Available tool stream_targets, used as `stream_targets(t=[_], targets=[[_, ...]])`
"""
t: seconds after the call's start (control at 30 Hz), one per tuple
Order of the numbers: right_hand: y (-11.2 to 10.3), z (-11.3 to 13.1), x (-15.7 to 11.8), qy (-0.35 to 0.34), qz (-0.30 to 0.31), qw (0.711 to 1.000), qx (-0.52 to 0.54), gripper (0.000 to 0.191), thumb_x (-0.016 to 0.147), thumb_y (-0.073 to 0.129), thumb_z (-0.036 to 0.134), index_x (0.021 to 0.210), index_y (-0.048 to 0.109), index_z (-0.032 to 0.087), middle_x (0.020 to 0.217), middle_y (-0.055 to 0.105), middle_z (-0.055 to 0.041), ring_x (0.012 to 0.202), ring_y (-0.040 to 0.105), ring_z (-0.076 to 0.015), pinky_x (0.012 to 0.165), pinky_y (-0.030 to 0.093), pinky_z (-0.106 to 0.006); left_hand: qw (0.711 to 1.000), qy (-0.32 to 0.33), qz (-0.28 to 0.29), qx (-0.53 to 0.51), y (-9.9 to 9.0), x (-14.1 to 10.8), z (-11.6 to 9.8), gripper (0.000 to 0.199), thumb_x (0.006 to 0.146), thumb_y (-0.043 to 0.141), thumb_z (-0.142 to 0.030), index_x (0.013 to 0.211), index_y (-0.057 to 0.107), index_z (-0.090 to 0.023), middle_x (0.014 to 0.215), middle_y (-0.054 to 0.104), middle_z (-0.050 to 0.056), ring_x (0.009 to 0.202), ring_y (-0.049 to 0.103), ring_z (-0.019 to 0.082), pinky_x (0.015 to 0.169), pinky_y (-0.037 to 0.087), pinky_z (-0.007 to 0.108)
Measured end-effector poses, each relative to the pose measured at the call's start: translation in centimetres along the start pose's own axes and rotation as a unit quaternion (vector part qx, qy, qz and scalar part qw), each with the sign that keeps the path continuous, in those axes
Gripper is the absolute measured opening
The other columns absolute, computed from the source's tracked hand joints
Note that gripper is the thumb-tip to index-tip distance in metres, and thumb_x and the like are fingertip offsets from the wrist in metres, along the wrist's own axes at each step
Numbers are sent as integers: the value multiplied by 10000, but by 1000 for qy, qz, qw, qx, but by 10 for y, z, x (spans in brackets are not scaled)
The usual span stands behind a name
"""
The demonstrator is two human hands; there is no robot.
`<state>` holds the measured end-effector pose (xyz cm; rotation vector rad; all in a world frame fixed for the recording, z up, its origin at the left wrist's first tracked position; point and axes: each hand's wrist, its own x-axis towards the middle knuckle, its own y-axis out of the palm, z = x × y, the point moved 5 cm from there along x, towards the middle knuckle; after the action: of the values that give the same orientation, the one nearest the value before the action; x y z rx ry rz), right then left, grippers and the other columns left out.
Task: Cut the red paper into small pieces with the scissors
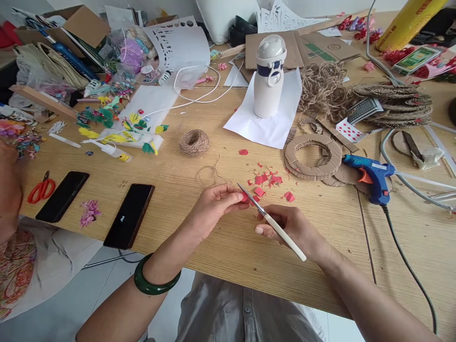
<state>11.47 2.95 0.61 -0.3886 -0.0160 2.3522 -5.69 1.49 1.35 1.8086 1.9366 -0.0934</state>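
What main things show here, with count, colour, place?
Red paper scraps: several, red, centre
White scissors: one, white and grey, centre
Twine ball: one, brown, centre-left
Paper sheet: one, white, behind scraps
Bottle: one, white and navy, on paper sheet
Glue gun: one, blue, right
Cardboard rings: one stack, brown, beside glue gun
Twine heap: one, brown, back right
Phones: two, black, left
Orange scissors: one, orange, far left
Co-worker's arm: one, left edge
Bangle: one, green, left wrist
Left hand: one, holding red paper
Right hand: one, holding white scissors
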Motion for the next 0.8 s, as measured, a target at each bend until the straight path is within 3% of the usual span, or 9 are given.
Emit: stream_targets(t=[0.3, 0.67, 0.8], targets=[[-2, 0, 0, 16, -16, 1000, -17, 388, 779, 723, 521, 809, 640, 143, 574, 421, 50, 498, 345, -82, 429, 255, -226, 1000, -9, -12, 6, -3, -1, 2, 104, 768, 735, -230, 781, 726, -128, 840, 735, 51, 825, 701, 173, 869, 569, 348], [-14, -6, 5, 40, -92, 995, -8, 437, 741, 732, 570, 819, 633, 151, 549, 429, 53, 447, 387, -86, 404, 306, -228, 995, 14, -94, -11, -18, 0, 2, 175, 743, 767, -269, 793, 705, -114, 852, 734, 63, 879, 720, 211, 869, 573, 371], [-18, -6, 6, 30, -131, 990, 37, 452, 727, 734, 586, 799, 605, 159, 554, 422, 58, 446, 400, -84, 400, 321, -222, 994, 28, -104, 11, -24, 11, -4, 214, 720, 781, -294, 802, 713, -108, 858, 722, 73, 848, 709, 202, 824, 578, 363]])
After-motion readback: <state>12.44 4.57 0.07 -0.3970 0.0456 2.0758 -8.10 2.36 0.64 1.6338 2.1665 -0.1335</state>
